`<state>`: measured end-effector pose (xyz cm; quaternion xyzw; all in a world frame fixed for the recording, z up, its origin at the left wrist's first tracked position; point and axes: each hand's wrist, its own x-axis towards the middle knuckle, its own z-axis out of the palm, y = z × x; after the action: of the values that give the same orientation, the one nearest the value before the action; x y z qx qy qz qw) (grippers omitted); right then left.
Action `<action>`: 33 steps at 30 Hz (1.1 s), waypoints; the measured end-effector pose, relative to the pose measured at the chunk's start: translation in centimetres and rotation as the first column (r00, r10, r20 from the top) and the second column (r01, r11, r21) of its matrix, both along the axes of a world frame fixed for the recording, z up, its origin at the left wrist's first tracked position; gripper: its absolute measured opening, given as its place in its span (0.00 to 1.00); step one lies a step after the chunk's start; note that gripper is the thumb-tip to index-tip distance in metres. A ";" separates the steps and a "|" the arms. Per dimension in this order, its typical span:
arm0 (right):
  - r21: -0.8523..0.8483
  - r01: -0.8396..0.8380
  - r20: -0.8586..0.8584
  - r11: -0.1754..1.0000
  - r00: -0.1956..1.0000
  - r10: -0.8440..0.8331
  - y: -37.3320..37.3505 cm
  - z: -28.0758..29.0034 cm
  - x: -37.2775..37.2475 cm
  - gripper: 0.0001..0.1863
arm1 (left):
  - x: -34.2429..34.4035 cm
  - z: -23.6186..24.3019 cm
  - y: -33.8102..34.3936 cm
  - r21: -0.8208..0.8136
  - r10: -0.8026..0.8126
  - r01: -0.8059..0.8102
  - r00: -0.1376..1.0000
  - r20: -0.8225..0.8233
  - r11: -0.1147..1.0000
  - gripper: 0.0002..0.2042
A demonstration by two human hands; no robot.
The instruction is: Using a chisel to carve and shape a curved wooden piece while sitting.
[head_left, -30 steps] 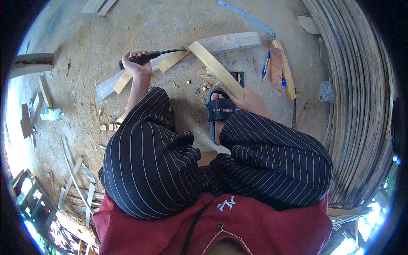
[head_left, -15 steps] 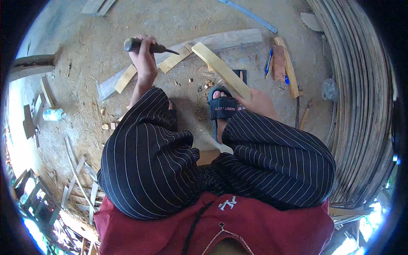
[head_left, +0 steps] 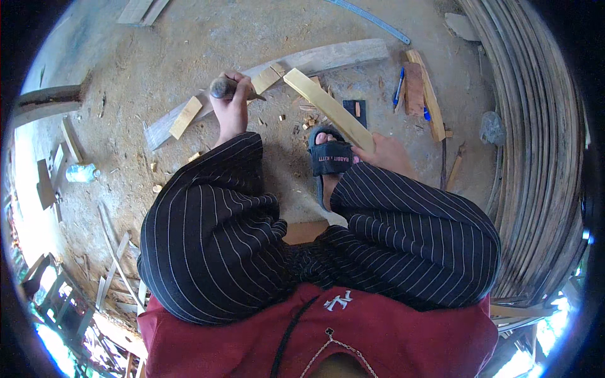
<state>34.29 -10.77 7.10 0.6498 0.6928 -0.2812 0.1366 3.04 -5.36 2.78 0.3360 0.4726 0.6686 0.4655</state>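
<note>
My left hand is closed round the thick handle of a narrow metal-tipped tool, its tip pointing right over small wood blocks that lie on a long grey plank. In my right hand I grip the lower end of a pale yellow wood piece, which slants up and left above my sandalled foot. Wood chips are scattered between my hands. A small dark flat thing with a wood sliver lies just beyond the yellow piece.
A blue pen and wood offcuts lie at the right, with a steel ruler farther back. Stacked strips line the right side. A plastic bottle and wood scraps lie on the floor at left.
My left hand has turned the tool handle end-up and moved rightward, after rising and then dropping again. The yellow piece in my right hand has shifted slightly right.
</note>
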 end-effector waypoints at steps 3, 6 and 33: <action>0.015 -0.024 0.034 1.000 0.999 0.024 -0.1 -0.2 0.0 0.31 | -0.1 -0.6 -0.1 0.012 0.012 -0.011 0.993 -0.120 1.000 0.03; 0.017 -0.029 0.042 0.999 0.999 0.028 -0.3 -0.2 0.0 0.32 | -0.4 -0.6 0.0 0.034 0.033 -0.031 0.998 -0.059 0.999 0.03; 0.050 0.045 0.019 0.998 0.999 -0.046 0.6 0.8 -0.3 0.28 | -0.4 2.6 3.7 0.117 -0.212 0.221 0.973 -0.087 0.968 0.02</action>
<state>34.00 -10.19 7.87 0.6716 0.6831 -0.2601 0.1210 2.61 -1.63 5.33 0.4390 0.4068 0.6292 0.4959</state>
